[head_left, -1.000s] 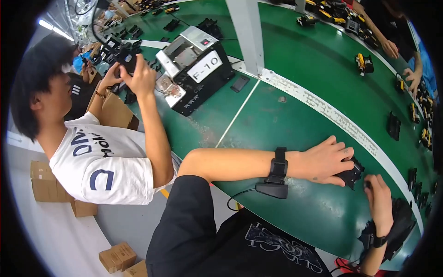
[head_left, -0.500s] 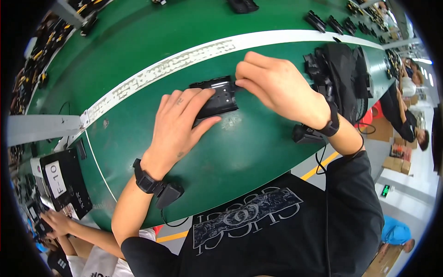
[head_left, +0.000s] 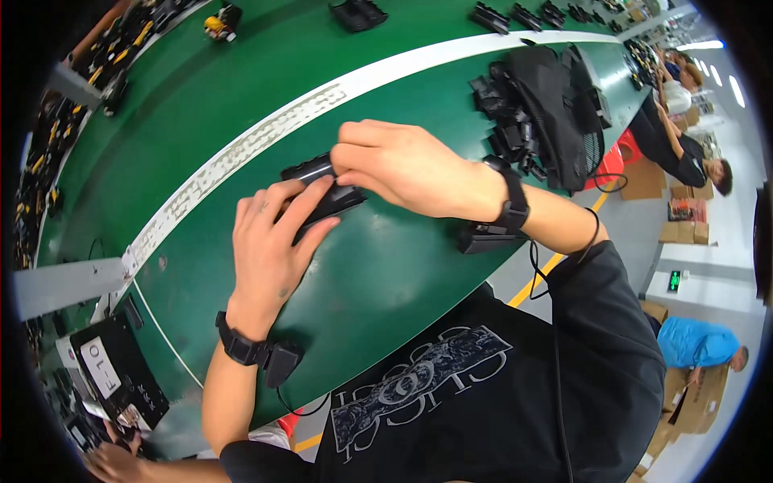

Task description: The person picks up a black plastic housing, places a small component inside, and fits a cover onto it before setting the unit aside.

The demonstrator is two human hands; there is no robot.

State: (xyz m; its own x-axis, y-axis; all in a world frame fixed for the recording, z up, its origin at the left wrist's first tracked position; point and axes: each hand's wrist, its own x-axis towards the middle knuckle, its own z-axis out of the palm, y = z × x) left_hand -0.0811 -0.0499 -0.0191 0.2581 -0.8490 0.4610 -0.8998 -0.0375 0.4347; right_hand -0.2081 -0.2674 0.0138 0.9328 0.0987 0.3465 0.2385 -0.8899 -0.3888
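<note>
A black moulded plastic part, roughly rectangular, lies on the green tabletop in front of me, partly covered by both hands. My left hand holds it from the left, with fingers over its top and the thumb along its near side. Above the part's right end is my right hand, closed, with fingertips pinched against its upper surface. Whatever those fingertips hold, if anything, is hidden. The tips of my left index finger and my right fingers nearly meet.
A black mesh bag lies to the right, beside a pile of small black parts. A white strip crosses the table beyond my hands. More black parts sit past it. At left stand a grey post and black box.
My right hand has come in from beside the part and now presses its fingertips onto its right end. The part looks turned slightly. The view has shifted, so everything sits differently in it.
</note>
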